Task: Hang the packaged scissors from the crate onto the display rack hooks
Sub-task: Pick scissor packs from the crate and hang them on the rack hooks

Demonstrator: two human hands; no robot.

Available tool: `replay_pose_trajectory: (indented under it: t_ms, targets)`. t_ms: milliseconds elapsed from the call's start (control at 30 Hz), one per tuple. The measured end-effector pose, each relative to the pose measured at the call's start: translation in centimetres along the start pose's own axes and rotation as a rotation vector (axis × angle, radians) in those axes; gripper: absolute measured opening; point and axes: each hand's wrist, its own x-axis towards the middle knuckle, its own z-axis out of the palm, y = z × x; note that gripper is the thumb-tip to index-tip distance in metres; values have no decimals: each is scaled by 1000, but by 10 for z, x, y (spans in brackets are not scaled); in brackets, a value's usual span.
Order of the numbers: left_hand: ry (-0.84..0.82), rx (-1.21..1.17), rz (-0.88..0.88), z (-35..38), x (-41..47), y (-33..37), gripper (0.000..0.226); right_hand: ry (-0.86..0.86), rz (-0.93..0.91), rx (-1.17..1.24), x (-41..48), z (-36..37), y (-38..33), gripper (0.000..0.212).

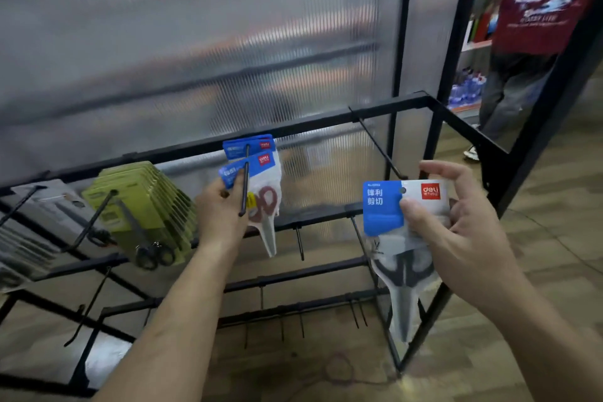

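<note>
My right hand (456, 225) pinches a packaged pair of dark-handled scissors (385, 209) by its blue and white header card, just below the tip of an empty black hook (380, 148) on the display rack (391, 108). My left hand (222, 209) grips the lower corner of a red-handled scissors pack (264, 202) that hangs on the middle hook (244, 188). A second blue-headed pack (248, 145) hangs behind it on the same hook. The crate is out of view.
Green-carded packs (146, 196) and a loose pair of black scissors (153, 254) hang on the hook to the left, grey packs (29, 238) further left. Lower rails carry several empty hooks. A person in a red shirt (541, 0) stands at the far right, on the wood floor.
</note>
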Motion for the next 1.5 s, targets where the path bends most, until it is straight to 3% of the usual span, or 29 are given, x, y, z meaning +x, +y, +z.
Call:
replay_pose_trajectory:
  t_ms: [167,267,400,500,633,767,867,1300,1500]
  targets:
    - [-23,-73,-152,8,27,4,29,55,11,-13,7,-9,-4,26]
    - [-25,-123,-237,13,32,6,42,35,19,-26,11,-9,-6,24]
    - [14,13,-227,17,13,5,45,23,22,-88,16,-9,-3,21]
    - [-51,90,-235,17,-17,1,41,8,4,-94,18,-10,0,19]
    - [-220,276,-133,21,-49,-7,21,-56,0,-92,26,-8,7,17]
    - [-385,333,-39,22,-68,-7,25,-79,33,-142,44,-3,17,17]
    - [-403,355,17,21,-75,0,21,-56,79,-133,66,3,24,13]
    - [-380,433,172,-4,-91,26,21,8,216,-142,170,34,50,43]
    - [-395,474,212,-32,-104,27,23,-11,238,-508,93,34,27,32]
